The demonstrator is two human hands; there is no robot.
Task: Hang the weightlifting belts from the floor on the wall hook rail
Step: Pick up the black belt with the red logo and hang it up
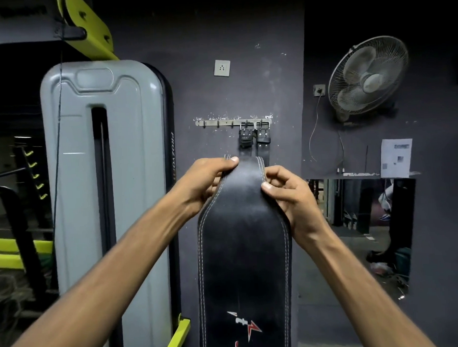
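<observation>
I hold a wide black leather weightlifting belt [243, 251] with white stitching and a red and white logo, raised in front of me and draped over my fingers. My left hand [206, 182] pinches its left edge near the top, and my right hand [289, 194] pinches its right edge. On the dark wall behind, a metal hook rail [212, 123] carries two black belts [254, 140] that hang by their buckles at its right end. The rail's left hooks are bare. The held belt's far end is hidden behind its fold.
A tall grey weight-stack machine cover [104, 178] with yellow-green frame parts stands at the left, close to the wall. A wall fan [368, 78] hangs at the upper right, with a cable below it. A mirror [361, 220] and a paper notice [396, 157] are at the right.
</observation>
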